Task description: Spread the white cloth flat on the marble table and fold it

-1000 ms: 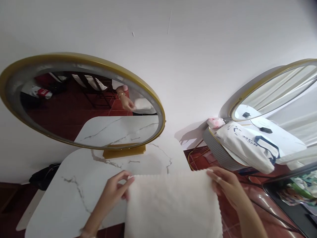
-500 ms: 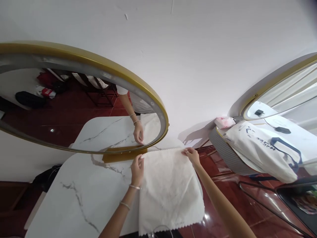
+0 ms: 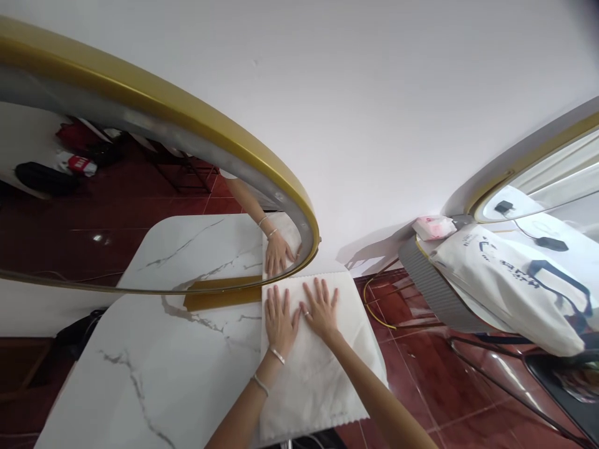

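A white cloth (image 3: 318, 390) with zigzag edges lies spread over the right end of a white marble-patterned table (image 3: 187, 374). Its front edge hangs over the table's near side. My left hand (image 3: 281, 321) rests flat on the cloth's far left part, fingers stretched out, a silver bracelet at the wrist. Beside it, my right hand (image 3: 322, 310) is also flat on the cloth, fingers spread, with a ring on one finger. Neither hand holds anything. Faint creases show in the cloth.
A gold-framed mirror (image 3: 224, 134) stands at the table's back on a gold base (image 3: 224, 299), reflecting one hand. To the right, a white cloth bag (image 3: 505, 280) and a pink-white tissue pack (image 3: 434, 227) lie on another table by a second mirror (image 3: 552, 168). A black chair (image 3: 547, 386) is at lower right.
Both hands have let go of the cloth's far corners and now lie flat on it. My right hand has moved left, close to my left. The cloth's far edge lies down near the wall.
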`<state>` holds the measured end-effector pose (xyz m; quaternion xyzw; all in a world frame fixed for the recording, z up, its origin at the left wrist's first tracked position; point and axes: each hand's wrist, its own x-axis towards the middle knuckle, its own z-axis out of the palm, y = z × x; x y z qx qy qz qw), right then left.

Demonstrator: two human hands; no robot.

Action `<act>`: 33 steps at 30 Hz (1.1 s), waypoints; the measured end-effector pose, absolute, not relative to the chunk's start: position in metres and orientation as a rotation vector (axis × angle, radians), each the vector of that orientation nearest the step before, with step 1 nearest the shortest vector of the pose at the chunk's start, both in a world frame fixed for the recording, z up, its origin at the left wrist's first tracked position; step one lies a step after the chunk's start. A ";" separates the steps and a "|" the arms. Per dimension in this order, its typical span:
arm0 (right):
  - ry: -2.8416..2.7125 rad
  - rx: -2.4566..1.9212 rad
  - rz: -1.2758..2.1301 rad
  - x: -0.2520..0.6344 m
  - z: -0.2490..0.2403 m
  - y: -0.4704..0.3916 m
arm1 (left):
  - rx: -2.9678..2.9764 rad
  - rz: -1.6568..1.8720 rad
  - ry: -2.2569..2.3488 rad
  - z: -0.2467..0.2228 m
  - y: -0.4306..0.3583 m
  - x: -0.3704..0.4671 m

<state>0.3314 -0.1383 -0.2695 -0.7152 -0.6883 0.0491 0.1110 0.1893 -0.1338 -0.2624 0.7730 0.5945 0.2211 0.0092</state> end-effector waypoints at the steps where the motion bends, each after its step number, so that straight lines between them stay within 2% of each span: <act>1: -2.032 -2.099 0.151 0.332 -0.269 -0.131 | 2.399 0.671 1.867 -0.259 -0.127 0.190; 7: -2.008 -2.109 0.254 0.331 -0.257 -0.077 | 2.347 0.446 1.879 -0.242 -0.055 0.199; 11: -1.926 -2.186 0.336 0.340 -0.247 -0.046 | 2.353 0.447 1.853 -0.241 -0.028 0.202; 15: -1.846 -2.251 0.265 0.350 -0.247 -0.058 | 2.447 0.501 1.744 -0.242 -0.065 0.194; 20: -1.917 -2.177 0.152 0.349 -0.258 -0.141 | 2.526 0.600 1.735 -0.251 -0.141 0.186; 23: -1.891 -2.186 0.084 0.352 -0.265 -0.183 | 2.534 0.596 1.692 -0.258 -0.154 0.198; 26: -1.894 -2.221 0.083 0.364 -0.267 -0.182 | 2.568 0.553 1.546 -0.259 -0.131 0.219; 33: -1.951 -2.240 0.194 0.395 -0.254 -0.093 | 2.462 0.584 1.502 -0.249 -0.041 0.249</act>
